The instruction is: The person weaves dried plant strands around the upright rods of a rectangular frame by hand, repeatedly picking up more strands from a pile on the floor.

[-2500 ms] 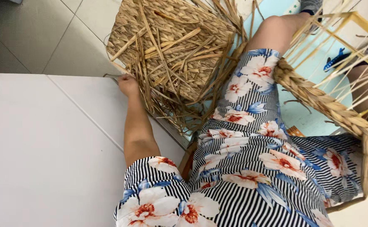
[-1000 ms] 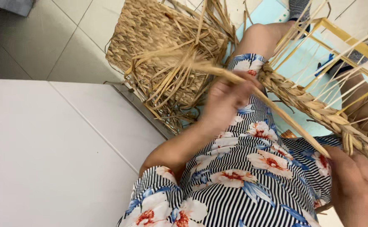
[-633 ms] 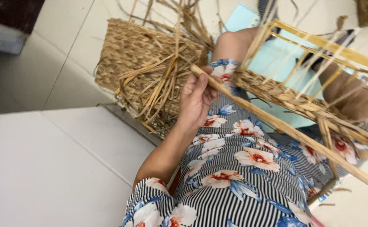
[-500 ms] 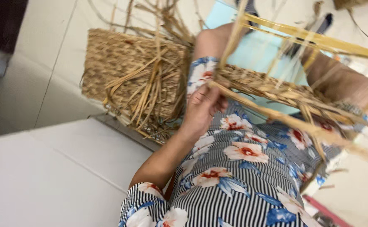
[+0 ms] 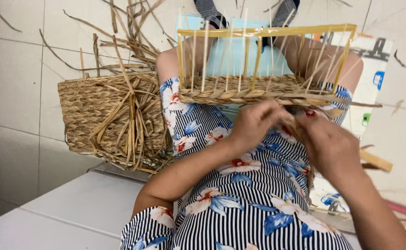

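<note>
A half-woven basket [image 5: 240,92] rests on my knees: a yellow frame [image 5: 263,31] with thin upright sticks and a braided straw band along its near side. My left hand [image 5: 254,124] and my right hand [image 5: 328,146] meet just below that band, both pinching a flat straw strand [image 5: 333,103] that runs out to the right. The fingers are closed on the straw. My lap is covered by a striped dress with flowers.
A finished woven basket [image 5: 96,111] lies on the tiled floor at the left, with loose straw strands [image 5: 129,125] piled over it. More straw is scattered behind it. A white raised ledge [image 5: 73,213] runs under my left arm. A printed sheet lies at the right.
My left hand left the floor by the straw pile and brought a strand to my lap. The view turned to the right, and both hands now meet at the frame basket.
</note>
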